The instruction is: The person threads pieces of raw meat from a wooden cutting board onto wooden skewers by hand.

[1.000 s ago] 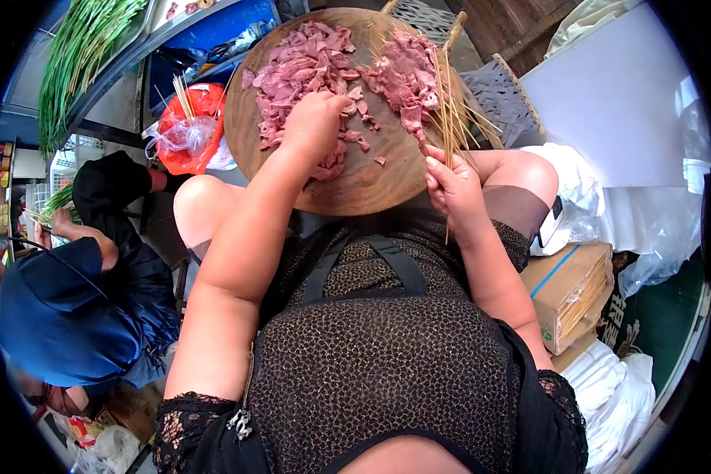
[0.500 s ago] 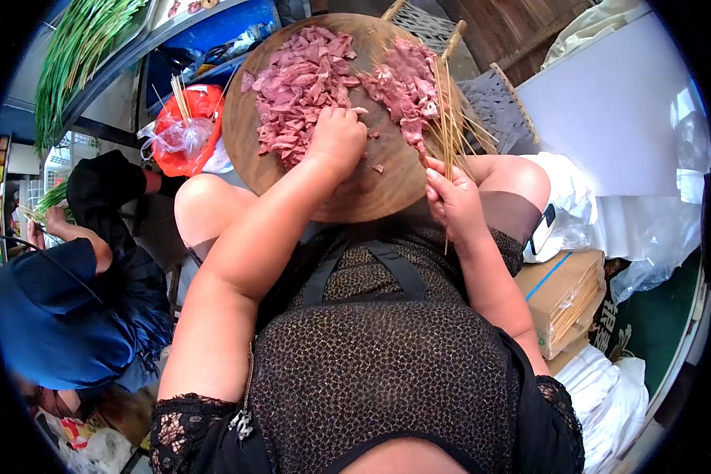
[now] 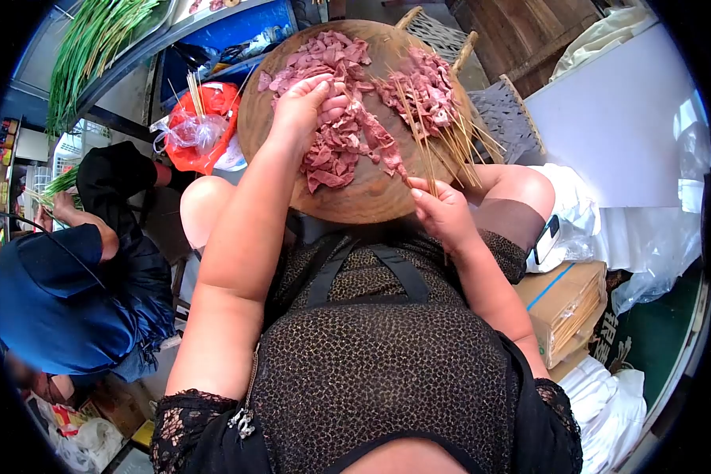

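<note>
A round wooden board (image 3: pixel 363 205) lies across the lap, with a heap of raw pink meat slices (image 3: pixel 332 51) on its left part. My left hand (image 3: pixel 299 107) is closed over the heap, pinching a slice of meat at the far end of a threaded skewer. My right hand (image 3: pixel 444 212) grips that meat skewer (image 3: pixel 383 146) by its near end, along with several bare bamboo skewers (image 3: pixel 425 150) pointing away. Right of these, a pile of finished meat skewers (image 3: pixel 434 91) rests on the board, their sticks jutting over its right edge.
Left of the board sits a red plastic bag (image 3: pixel 205 138) with upright skewers in it. Green stalks (image 3: pixel 95 55) lie on a shelf at upper left. Another person in blue (image 3: pixel 55 300) sits at left. A cardboard box (image 3: pixel 565 304) and a phone (image 3: pixel 547 237) are at right.
My left hand has risen from the heap, moving up and left. The meat skewer in my right hand has swung leftward, away from the finished pile, and now lies over the heap.
</note>
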The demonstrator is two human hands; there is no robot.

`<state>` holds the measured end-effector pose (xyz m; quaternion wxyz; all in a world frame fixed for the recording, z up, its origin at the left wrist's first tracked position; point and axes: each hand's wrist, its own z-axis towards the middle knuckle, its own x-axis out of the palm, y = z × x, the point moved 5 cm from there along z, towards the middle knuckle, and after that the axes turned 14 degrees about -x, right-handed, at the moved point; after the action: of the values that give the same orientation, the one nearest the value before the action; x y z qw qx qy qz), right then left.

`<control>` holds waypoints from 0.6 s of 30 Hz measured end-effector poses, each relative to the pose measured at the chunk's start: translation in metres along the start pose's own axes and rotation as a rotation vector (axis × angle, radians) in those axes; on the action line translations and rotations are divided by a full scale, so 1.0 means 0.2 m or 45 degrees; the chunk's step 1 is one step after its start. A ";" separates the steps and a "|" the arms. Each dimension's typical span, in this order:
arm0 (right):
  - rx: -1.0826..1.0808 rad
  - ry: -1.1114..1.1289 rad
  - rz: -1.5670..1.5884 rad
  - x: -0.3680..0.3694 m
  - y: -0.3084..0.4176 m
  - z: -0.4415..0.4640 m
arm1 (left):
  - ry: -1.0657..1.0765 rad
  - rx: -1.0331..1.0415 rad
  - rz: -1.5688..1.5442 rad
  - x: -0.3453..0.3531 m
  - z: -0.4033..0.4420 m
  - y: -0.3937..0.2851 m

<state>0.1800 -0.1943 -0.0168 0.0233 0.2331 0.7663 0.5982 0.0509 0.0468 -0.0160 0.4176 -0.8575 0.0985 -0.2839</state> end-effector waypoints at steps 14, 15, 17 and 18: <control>-0.046 -0.068 -0.056 0.03 0.02 -0.01 | 0.183 0.077 -0.330 0.05 -0.03 -0.02; -0.044 -0.066 -0.055 0.03 0.02 -0.01 | 0.181 0.076 -0.330 0.05 -0.03 -0.02; -0.035 -0.092 -0.039 0.04 0.01 -0.01 | 0.142 0.043 -0.341 0.07 -0.06 -0.03; -0.034 -0.093 -0.037 0.03 0.01 0.00 | 0.142 0.041 -0.340 0.06 -0.05 -0.02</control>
<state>0.1746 -0.1924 -0.0131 0.0632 0.2431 0.7602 0.5991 0.0548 0.0379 -0.0029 0.3837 -0.8391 0.0019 -0.3857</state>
